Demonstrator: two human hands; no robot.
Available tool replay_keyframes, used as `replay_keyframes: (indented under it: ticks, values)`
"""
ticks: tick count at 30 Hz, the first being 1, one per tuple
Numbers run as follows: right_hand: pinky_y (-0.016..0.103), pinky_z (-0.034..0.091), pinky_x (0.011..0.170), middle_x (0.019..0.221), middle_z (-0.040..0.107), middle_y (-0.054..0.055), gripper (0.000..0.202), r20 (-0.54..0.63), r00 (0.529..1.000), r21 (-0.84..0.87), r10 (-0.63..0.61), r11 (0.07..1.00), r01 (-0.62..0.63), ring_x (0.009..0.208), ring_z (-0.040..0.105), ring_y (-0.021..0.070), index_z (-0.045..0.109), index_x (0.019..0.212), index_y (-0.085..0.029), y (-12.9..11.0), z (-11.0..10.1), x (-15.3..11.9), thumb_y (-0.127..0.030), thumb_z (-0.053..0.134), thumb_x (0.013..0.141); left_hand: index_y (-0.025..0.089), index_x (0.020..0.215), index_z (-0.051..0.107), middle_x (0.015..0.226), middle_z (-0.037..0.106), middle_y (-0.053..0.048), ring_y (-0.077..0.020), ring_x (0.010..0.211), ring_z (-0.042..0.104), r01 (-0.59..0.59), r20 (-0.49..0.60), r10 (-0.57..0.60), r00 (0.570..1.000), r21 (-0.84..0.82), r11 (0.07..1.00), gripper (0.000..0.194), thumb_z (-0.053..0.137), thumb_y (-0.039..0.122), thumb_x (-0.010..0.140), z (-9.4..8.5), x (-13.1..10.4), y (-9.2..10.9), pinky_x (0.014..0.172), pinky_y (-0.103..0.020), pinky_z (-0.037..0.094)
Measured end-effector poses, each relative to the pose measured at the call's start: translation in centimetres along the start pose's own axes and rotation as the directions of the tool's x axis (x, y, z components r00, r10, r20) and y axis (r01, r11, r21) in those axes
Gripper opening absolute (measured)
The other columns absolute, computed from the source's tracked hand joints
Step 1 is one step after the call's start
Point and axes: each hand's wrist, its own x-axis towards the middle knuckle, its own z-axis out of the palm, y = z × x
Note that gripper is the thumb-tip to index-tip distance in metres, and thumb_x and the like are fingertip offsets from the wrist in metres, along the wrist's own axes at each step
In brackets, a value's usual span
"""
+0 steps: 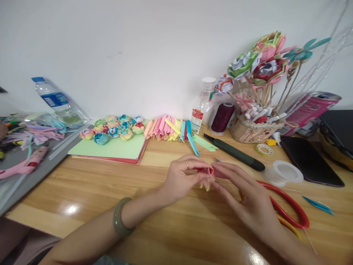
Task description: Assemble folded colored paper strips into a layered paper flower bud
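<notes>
Between my hands, above the middle of the table, is a small folded paper piece [207, 181] in pink and pale yellow, with pointed tips at its lower side. My left hand [183, 178] pinches it between thumb and fingers from the left. From the right, my right hand [242, 184] has its fingertips closed on the piece's upper edge and side. My fingers cover part of the paper. Just behind lies a row of folded paper strips [165, 127] in orange, pink, yellow and blue. Red-handled scissors [299, 211] lie partly under my right hand.
Several paper flowers [113, 131] stand on green paper sheets [107, 150]. A dark green cutter [237, 154], a clear thread spool [286, 173], a phone [311, 160] and a flower basket [252, 130] occupy the right. Bottles [202, 106] stand along the wall; a grey mat [52, 162] lies left.
</notes>
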Motion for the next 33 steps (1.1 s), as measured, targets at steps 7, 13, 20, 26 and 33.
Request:
replay_keyframes:
  ticks: [7,13,20,26,33]
  values:
    - [0.033,0.051,0.085,0.105,0.065,0.008,0.037,-0.059,0.991,-0.050,-0.119,0.992,0.116,0.099,0.060,0.0183,0.055,0.116,-0.020,-0.33,-0.01,-0.28,-0.009,0.054,0.081,0.016,0.085,0.069,0.079,0.070,-0.007,-0.0132,0.074,0.063,-0.299,0.024,0.300,0.954,0.195,0.934,0.013,0.066,0.015,0.072,-0.13,-0.19,0.47,0.071,-0.027,0.052]
    - [0.032,0.050,0.087,0.108,0.066,0.010,0.037,-0.042,0.985,-0.108,-0.166,0.981,0.161,0.100,0.061,0.0181,0.055,0.116,-0.018,-0.25,0.05,-0.28,-0.007,0.053,0.081,0.016,0.082,0.068,0.077,0.070,-0.006,-0.0132,0.075,0.063,-0.277,-0.023,0.288,0.957,0.214,0.937,0.010,0.067,0.016,0.072,-0.04,-0.21,0.34,0.071,-0.027,0.052]
    - [0.035,0.051,0.087,0.113,0.064,0.012,0.038,-0.027,0.983,-0.147,-0.183,0.973,0.177,0.104,0.060,0.0203,0.053,0.119,-0.017,-0.26,0.36,-0.14,-0.008,0.052,0.082,0.016,0.079,0.068,0.078,0.071,-0.005,-0.0137,0.076,0.064,-0.173,-0.088,0.192,0.977,0.193,0.966,0.010,0.069,0.016,0.070,0.02,-0.48,-0.22,0.071,-0.028,0.053]
    - [0.034,0.052,0.079,0.094,0.068,0.008,0.027,-0.072,0.986,-0.070,-0.148,0.987,0.143,0.089,0.063,0.0186,0.056,0.106,-0.020,-0.15,0.36,0.06,-0.010,0.053,0.082,0.015,0.077,0.067,0.074,0.070,-0.005,-0.0135,0.071,0.064,-0.183,-0.084,0.204,0.975,0.203,0.962,0.007,0.068,0.019,0.071,0.08,-0.57,-0.10,0.069,-0.028,0.052]
    - [0.031,0.052,0.072,0.088,0.065,0.005,0.016,0.032,0.998,0.104,-0.048,0.994,0.044,0.084,0.062,0.0175,0.054,0.095,-0.023,0.12,-0.06,0.33,-0.013,0.054,0.083,0.016,0.075,0.064,0.071,0.069,-0.006,-0.0140,0.069,0.063,-0.328,0.008,0.337,0.941,0.252,0.910,0.009,0.067,0.024,0.072,-0.05,-0.38,0.13,0.067,-0.029,0.051]
